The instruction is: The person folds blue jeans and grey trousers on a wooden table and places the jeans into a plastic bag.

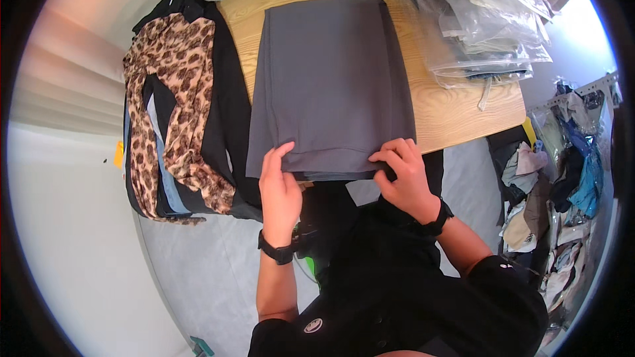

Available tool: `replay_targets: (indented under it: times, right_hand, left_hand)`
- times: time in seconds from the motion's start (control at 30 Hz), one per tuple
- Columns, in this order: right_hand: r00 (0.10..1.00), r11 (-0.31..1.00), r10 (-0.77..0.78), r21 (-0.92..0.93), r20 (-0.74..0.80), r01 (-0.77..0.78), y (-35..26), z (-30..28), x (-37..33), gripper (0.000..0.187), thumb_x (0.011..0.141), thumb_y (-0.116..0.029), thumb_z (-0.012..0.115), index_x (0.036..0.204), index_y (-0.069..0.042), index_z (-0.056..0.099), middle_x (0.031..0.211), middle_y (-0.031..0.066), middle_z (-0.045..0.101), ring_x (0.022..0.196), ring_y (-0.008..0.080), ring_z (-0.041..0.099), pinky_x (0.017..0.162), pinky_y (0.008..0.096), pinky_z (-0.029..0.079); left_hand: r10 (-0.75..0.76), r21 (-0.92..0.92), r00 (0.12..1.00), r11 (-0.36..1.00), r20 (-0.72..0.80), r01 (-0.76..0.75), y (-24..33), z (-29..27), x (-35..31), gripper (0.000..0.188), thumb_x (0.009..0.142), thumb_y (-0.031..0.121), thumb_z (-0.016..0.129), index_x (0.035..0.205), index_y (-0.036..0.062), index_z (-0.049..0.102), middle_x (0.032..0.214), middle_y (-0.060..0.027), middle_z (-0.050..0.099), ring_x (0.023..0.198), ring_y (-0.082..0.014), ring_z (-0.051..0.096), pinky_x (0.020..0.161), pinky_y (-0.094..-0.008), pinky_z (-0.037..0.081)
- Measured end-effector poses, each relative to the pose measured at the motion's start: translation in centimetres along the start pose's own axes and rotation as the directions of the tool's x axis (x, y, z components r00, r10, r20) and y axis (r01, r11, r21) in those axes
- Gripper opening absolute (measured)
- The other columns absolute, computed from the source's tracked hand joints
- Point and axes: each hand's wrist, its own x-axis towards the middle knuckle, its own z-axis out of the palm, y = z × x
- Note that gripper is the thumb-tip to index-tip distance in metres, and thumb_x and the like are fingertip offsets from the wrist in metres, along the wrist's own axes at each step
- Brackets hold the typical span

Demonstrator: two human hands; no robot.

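Observation:
A folded dark grey garment [327,79] lies lengthwise on the wooden table, its near edge turned toward me. Whether it is a pair of trousers or something else, I cannot tell from the fold. My left hand [279,188] rests at its near left corner, fingers out over the cloth and thumb apart beside the edge. At the near right corner, my right hand [407,182] has its fingers bent over the edge with the thumb below, pinching the cloth. Under the grey edge a thin strip of bluish fabric shows.
Left of the grey garment lie a leopard-print garment [188,53] and black clothing [228,92], hanging over the edge. Clear plastic bags of clothes [473,33] are piled at the table's [456,116] far right. Beyond, bagged clothes [572,158] fill a rack at right.

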Motion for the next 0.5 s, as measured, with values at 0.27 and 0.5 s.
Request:
replay_targets:
  times: [0.27, 0.5]
  right_hand:
    - [0.922, 0.762, 0.353, 0.524, 0.157, -0.381, 2.5, -2.7, 5.2, 0.057, 0.079, -0.011, 0.064, 0.13, -0.005, 0.041, 0.125, 0.0117, 0.047, 0.116, 0.0246, 0.046, 0.094, 0.0363, 0.042]
    - [0.785, 0.254, 0.471, 0.79, 0.403, -0.558, 11.5, -1.3, 18.9, 0.049, 0.089, -0.024, 0.057, 0.131, -0.002, 0.042, 0.135, 0.0144, 0.043, 0.124, 0.0252, 0.042, 0.102, 0.0356, 0.037]
  left_hand:
    - [-0.526, -0.461, 0.81, 0.669, 0.26, 0.583, 0.1, -0.7, 1.5, 0.043, 0.089, 0.001, 0.035, 0.128, 0.0036, 0.052, 0.127, -0.0105, 0.052, 0.115, -0.0188, 0.051, 0.098, -0.0277, 0.036]
    - [-0.352, -0.923, 0.932, 0.323, 0.089, 0.21, -1.7, 1.3, 1.7, 0.037, 0.101, 0.016, 0.032, 0.132, 0.0022, 0.045, 0.134, -0.0126, 0.045, 0.123, -0.0228, 0.044, 0.105, -0.0373, 0.034]
